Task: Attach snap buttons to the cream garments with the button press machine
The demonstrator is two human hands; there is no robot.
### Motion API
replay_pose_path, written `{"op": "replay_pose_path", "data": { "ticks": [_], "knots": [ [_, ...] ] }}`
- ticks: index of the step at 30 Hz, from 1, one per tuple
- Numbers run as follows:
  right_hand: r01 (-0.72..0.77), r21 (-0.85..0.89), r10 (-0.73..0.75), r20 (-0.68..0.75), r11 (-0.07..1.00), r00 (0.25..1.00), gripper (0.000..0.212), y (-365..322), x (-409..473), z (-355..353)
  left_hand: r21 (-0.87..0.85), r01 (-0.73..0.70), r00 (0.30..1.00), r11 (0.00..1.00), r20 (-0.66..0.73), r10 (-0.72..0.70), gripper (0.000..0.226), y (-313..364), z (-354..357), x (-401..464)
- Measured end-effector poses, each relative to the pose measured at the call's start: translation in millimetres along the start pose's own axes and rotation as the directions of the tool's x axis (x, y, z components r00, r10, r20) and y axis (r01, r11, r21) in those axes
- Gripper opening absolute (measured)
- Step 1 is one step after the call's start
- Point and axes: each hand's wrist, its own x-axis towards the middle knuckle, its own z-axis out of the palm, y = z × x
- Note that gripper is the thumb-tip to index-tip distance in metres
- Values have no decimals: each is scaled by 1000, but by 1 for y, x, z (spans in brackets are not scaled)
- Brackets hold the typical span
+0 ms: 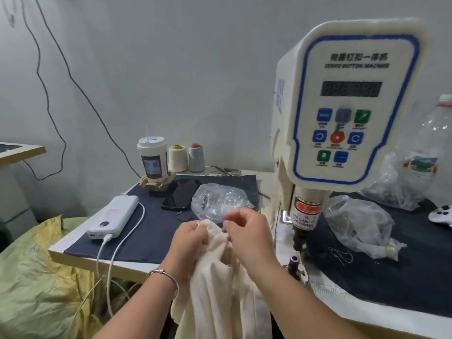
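Dark blue cloth is spread over the white worktable (73, 254), against a plain pale wall. At the table's right side the button press machine (347, 108) is stood, cream-bodied, with a blue-edged control panel and coloured buttons. Just left of the machine's base, the cream garment (220, 289) is held up at the table's front edge: soft, creased, unprinted fabric, bunched at the top and hanging down in loose folds. Its upper edge is pinched by the left hand (189, 243), fingers curled into the cloth. Beside it, the fabric is gripped by the right hand (247, 231), fingertips closed together. Behind the hands, left of the machine, a clear plastic bag (220, 200) is seen.
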Motion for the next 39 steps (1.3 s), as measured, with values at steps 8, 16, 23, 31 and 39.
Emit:
{"op": "replay_pose_path", "data": {
  "ticks": [8, 16, 23, 31, 39],
  "knots": [
    [25, -774, 221, 211, 632, 952, 29, 1, 142, 83, -73, -53, 996, 996, 65, 58, 24, -16, -9, 11],
    [142, -956, 285, 215, 256, 934, 12, 4, 165, 103, -114, -88, 995, 990, 46, 94, 25, -24, -13, 16],
    [94, -939, 277, 192, 331, 941, 30, 2, 166, 104, -95, -79, 996, 992, 37, 83, 23, -21, -14, 14],
    [15, -903, 287, 152, 428, 946, 22, 10, 171, 110, -95, -82, 996, 992, 26, 85, 26, -20, -14, 12],
    [-18, -908, 379, 158, 419, 912, 29, 10, 176, 110, -108, -85, 995, 990, 37, 90, 26, -19, -14, 12]
  ]
}}
